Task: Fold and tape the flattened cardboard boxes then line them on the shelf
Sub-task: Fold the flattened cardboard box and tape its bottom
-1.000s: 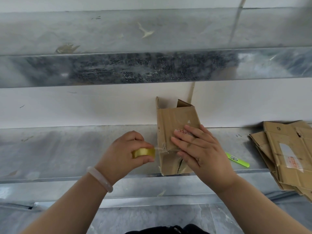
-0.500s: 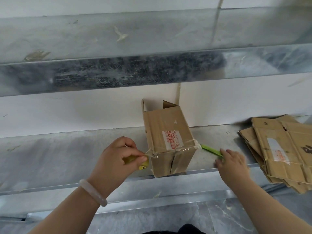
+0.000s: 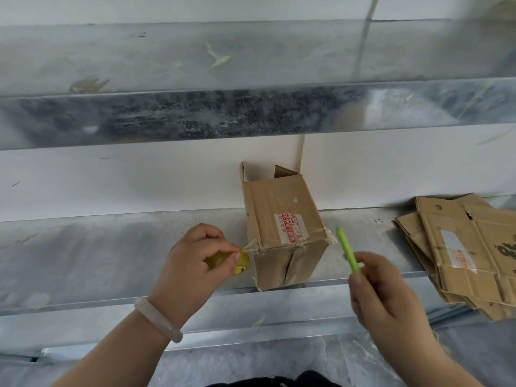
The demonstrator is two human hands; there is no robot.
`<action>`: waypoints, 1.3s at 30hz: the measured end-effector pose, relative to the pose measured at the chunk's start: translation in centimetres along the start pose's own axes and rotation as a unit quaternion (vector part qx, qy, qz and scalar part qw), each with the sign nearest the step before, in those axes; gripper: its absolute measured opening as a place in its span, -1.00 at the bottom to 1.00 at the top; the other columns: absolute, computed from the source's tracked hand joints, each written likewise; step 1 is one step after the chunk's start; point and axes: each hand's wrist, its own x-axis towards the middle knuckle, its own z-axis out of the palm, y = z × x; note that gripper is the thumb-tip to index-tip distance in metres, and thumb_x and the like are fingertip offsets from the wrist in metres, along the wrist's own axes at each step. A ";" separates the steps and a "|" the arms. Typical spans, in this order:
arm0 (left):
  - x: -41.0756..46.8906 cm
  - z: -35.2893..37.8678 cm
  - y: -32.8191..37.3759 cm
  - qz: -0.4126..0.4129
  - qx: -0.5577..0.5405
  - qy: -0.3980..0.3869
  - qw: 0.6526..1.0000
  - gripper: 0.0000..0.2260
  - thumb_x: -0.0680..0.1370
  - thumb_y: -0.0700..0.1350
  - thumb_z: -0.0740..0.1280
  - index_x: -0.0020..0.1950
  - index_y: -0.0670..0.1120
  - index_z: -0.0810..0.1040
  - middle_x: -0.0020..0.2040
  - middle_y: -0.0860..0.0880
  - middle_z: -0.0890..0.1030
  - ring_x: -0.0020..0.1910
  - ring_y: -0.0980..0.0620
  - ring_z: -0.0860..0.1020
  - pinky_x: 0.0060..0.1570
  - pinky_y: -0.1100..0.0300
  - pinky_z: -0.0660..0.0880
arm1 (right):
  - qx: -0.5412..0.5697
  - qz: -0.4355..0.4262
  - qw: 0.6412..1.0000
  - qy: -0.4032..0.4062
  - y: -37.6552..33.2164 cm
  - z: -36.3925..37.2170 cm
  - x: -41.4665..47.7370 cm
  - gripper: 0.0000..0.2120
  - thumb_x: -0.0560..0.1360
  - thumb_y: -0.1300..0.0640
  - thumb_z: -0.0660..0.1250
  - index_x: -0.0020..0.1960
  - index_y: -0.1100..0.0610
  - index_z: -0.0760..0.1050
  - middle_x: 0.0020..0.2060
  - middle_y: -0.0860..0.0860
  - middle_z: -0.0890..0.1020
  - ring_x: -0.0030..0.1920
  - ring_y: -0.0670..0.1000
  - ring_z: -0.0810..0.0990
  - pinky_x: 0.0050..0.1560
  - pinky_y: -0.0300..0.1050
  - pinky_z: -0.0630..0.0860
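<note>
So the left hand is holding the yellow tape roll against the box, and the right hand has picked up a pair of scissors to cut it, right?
Not quite. The head view shows the right hand holding a slim green cutter or pen-like tool, not scissors; whether it has a blade is unclear. The rest holds: the left hand grips the yellow tape roll beside the cardboard box, with tape stretched to its corner.

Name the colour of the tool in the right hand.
Bright green tool, seen in the head view.
</note>
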 end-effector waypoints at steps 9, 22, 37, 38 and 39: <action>-0.6 -0.3 1.1 -0.013 0.016 0.019 1.000 -0.88 0.41 0.10 0.39 -0.13 0.12 0.67 -0.12 0.24 0.50 -0.03 0.23 0.47 -0.21 0.48 0.35 | -0.125 -0.063 0.973 -0.183 -4.5 3.8 -0.1 -0.43 0.56 0.10 0.15 0.32 -0.53 0.13 -0.25 -0.01 0.62 -0.28 -0.04 0.54 -0.23 -0.04 0.52; -0.4 0.3 1.9 -0.014 0.023 0.039 0.999 -0.95 0.40 -0.12 0.49 -0.21 0.02 0.67 -0.12 0.20 0.43 -0.04 0.21 0.45 -0.13 0.52 0.34 | -0.308 -0.064 0.924 -0.218 -6.6 5.7 -0.2 -0.36 0.66 0.02 0.00 0.40 -0.30 -0.46 -0.10 -0.08 0.34 -0.14 -0.02 0.41 -0.16 -0.15 0.40; -0.3 0.7 1.7 0.020 0.069 0.020 0.997 -0.96 0.42 -0.11 0.47 -0.22 -0.02 0.64 -0.11 0.15 0.40 -0.11 0.18 0.45 -0.24 0.47 0.35 | -0.367 -0.037 0.895 -0.250 -6.6 5.3 0.3 -0.37 0.66 0.06 0.00 0.52 -0.26 -0.33 -0.21 -0.06 0.27 -0.18 0.01 0.37 -0.32 -0.20 0.28; -0.4 0.8 1.8 0.023 0.069 0.019 0.997 -0.95 0.42 -0.08 0.46 -0.22 -0.02 0.63 -0.11 0.15 0.40 -0.11 0.17 0.45 -0.24 0.47 0.35 | -0.364 -0.041 0.897 -0.247 -6.7 5.4 0.4 -0.37 0.66 0.06 0.00 0.52 -0.27 -0.32 -0.20 -0.06 0.28 -0.17 0.01 0.38 -0.28 -0.18 0.32; -0.3 0.9 2.0 0.029 0.068 0.020 0.997 -0.95 0.43 -0.07 0.44 -0.22 -0.01 0.63 -0.11 0.15 0.40 -0.12 0.16 0.45 -0.25 0.46 0.35 | -0.363 -0.044 0.898 -0.247 -6.8 5.6 0.5 -0.37 0.66 0.06 0.00 0.52 -0.28 -0.31 -0.18 -0.06 0.29 -0.17 0.02 0.38 -0.23 -0.15 0.36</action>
